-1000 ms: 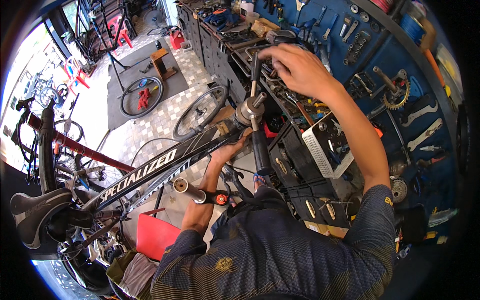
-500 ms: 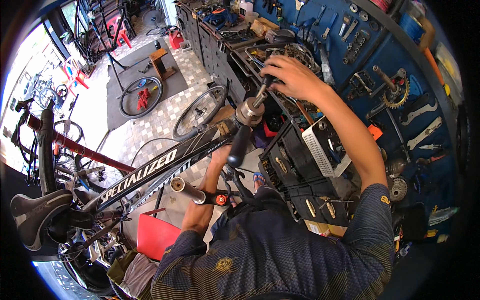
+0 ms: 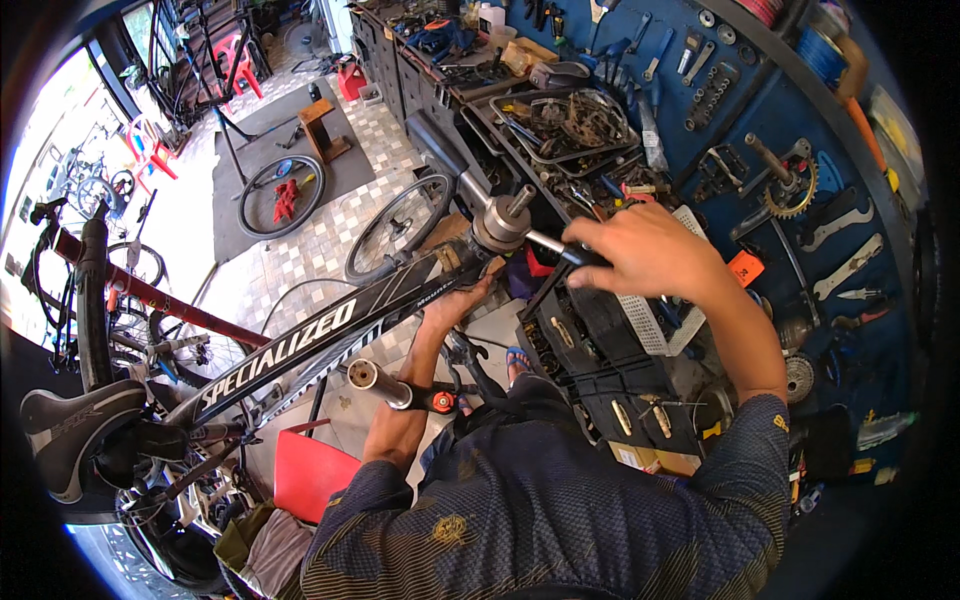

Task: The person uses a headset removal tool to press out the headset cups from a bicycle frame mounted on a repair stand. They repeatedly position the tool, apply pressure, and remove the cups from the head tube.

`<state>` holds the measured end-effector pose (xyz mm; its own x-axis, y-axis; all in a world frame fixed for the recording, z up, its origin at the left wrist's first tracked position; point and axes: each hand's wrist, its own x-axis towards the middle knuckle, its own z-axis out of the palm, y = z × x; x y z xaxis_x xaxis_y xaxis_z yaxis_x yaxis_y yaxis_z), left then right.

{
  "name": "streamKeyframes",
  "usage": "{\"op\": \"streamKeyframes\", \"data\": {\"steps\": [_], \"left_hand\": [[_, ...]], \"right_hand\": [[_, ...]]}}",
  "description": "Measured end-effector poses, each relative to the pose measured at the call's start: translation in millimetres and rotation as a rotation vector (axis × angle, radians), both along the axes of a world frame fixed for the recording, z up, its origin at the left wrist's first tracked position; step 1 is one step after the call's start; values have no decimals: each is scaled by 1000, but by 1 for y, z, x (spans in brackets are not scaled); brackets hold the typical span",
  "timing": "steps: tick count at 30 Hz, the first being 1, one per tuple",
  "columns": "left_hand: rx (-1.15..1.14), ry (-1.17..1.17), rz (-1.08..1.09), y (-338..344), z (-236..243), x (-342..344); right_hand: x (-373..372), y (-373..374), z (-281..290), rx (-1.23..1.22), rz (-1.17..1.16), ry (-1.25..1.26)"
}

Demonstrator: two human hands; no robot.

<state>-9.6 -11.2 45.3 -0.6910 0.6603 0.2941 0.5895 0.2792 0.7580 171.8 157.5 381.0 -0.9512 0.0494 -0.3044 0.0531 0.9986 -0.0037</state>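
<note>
A steel tool (image 3: 500,225) with a threaded centre rod and two black-gripped arms sits on the front end of the black bicycle frame (image 3: 300,340). One arm's long grip (image 3: 430,140) points away toward the bench. My right hand (image 3: 650,255) is loosely curled on the other handle, right of the steel body. My left hand (image 3: 465,295) grips the front of the frame from underneath, just below the tool, its fingers partly hidden. An upright steel tube (image 3: 378,383) and an orange-capped fitting (image 3: 442,401) stand out over my left forearm.
A cluttered workbench (image 3: 470,80), a tray of parts (image 3: 560,125) and a pegboard (image 3: 840,200) of tools line the right. A white basket (image 3: 650,325) hangs below. Loose wheels (image 3: 390,235), a mat (image 3: 240,130) and a red chair (image 3: 310,475) are at left. Other bikes (image 3: 150,320) crowd the left edge.
The tool's arms have swung round: the grip that pointed toward me now points away. My right hand has moved down and toward me, to the handle on the right.
</note>
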Motion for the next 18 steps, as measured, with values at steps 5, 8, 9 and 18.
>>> {"op": "streamKeyframes", "data": {"steps": [5,8,9,18], "left_hand": [[-99,30,-74,2,6,0],[17,50,-47,2,0,0],[72,219,-14,2,-4,1],[58,63,18,3,-12,-4]], "right_hand": [[-7,-28,15,-453,216,37],[-36,-25,-1,-904,423,278],[-46,-14,-2,-877,468,385],[-91,92,-33,-254,78,262]]}}
